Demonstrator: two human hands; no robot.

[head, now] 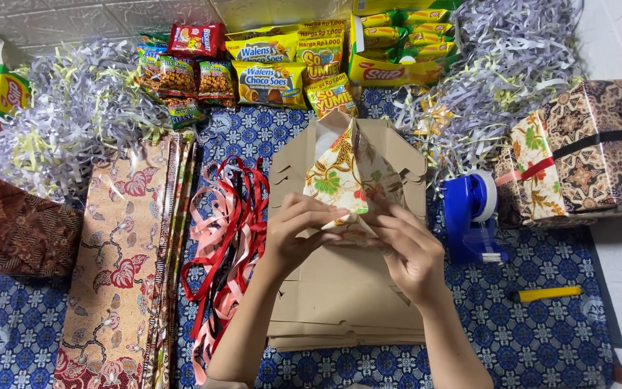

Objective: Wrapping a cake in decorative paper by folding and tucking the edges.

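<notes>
Both my hands hold a folded cardboard piece covered in cream floral batik paper (pixel 341 180), standing up over a stack of flat brown cardboard box blanks (pixel 347 288). My left hand (pixel 298 230) grips its lower left edge, fingers curled around it. On the lower right edge my right hand (pixel 410 248) pinches it, fingertips meeting the left hand's.
Red, pink and black ribbons (pixel 226 238) lie left of the stack, beside sheets of batik wrapping paper (pixel 120 266). A blue tape dispenser (pixel 471 216) and yellow cutter (pixel 547 293) sit to the right. Wrapped boxes (pixel 584 148), snack packets (pixel 268 61) and shredded paper (pixel 73 115) fill the back.
</notes>
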